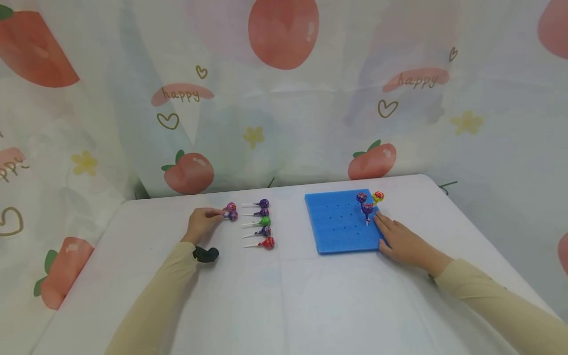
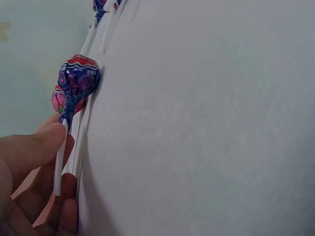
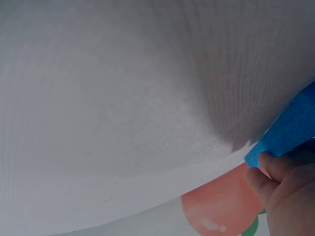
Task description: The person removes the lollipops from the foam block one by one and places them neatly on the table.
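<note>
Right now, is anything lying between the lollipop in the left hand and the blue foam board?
Yes. The left hand pinches a purple lollipop by its stick, and a row of five loose lollipops lies on the white table directly between it and the blue foam board. The right hand rests on the board's near right edge.

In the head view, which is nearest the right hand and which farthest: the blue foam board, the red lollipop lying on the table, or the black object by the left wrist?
1. Blue foam board, under the right hand.
2. Red lollipop, left of the board.
3. Black object, far left.
</note>
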`<state>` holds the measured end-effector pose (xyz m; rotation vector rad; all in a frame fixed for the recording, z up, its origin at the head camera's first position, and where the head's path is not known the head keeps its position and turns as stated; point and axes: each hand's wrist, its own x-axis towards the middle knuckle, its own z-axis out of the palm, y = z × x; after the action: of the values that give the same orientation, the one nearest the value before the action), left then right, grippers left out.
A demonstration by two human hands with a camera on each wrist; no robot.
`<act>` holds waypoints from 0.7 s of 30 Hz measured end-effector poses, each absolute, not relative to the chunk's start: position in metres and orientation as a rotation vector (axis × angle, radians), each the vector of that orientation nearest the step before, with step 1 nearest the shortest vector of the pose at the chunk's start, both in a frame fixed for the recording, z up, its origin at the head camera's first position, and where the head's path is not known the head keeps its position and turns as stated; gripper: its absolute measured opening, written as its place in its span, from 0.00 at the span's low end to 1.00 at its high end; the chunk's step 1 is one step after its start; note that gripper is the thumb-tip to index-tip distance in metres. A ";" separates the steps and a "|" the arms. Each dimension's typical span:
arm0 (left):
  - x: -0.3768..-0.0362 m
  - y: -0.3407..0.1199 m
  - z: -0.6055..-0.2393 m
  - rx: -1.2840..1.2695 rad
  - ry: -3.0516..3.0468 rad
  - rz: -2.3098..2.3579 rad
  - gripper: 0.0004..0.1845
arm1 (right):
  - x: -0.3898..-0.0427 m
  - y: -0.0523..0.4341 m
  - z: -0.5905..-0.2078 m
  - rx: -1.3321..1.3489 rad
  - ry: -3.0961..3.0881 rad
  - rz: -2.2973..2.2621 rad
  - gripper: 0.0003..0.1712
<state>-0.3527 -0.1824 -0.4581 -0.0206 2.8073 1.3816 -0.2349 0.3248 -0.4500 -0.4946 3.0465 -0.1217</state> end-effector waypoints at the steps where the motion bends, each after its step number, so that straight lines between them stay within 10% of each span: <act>1: -0.353 -0.183 -0.459 -0.019 2.809 1.376 0.11 | -0.235 0.325 -0.450 -0.494 3.047 -0.122 0.40; 21: -0.348 -0.209 -0.451 0.191 2.705 1.391 0.20 | -0.234 0.325 -0.449 -0.494 3.038 -0.142 0.40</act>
<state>-0.3482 -0.2089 -0.4508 0.1906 2.7048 1.3910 -0.2338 0.3246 -0.4492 -0.4939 3.0382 -0.1419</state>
